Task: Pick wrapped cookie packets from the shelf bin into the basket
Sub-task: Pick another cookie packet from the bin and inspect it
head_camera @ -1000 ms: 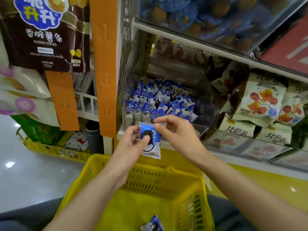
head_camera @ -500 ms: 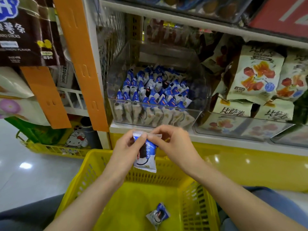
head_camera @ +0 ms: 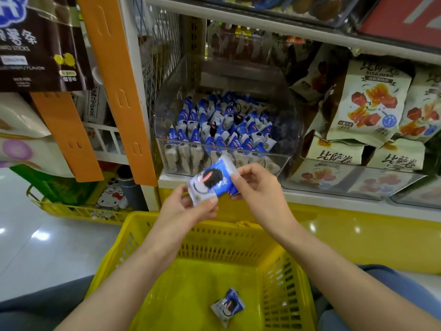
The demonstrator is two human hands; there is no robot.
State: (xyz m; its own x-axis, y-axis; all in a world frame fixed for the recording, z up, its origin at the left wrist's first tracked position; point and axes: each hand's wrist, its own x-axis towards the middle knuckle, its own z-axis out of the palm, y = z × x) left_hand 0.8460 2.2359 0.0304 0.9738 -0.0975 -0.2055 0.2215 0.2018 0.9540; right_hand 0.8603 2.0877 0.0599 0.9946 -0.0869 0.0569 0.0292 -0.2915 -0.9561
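The packet (head_camera: 212, 180) hangs over the far rim of the basket (head_camera: 167, 219), the left hand (head_camera: 188, 207) pinching its lower end and the right hand (head_camera: 259, 187) its upper end. It looks light, crinkly and slick, with a brittle cookie inside, so the crimped ends are safest to hold. A second packet (head_camera: 228, 305) lies in the basket.

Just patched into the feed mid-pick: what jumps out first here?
A blue-and-white cookie packet sits mid-frame, pinched between the left hand and the right hand, just above the far rim of the yellow basket in this view. Behind it, a clear shelf bin packed with matching packets fills the middle of the shelf. A second packet lies on the basket floor, near the bottom of the view.
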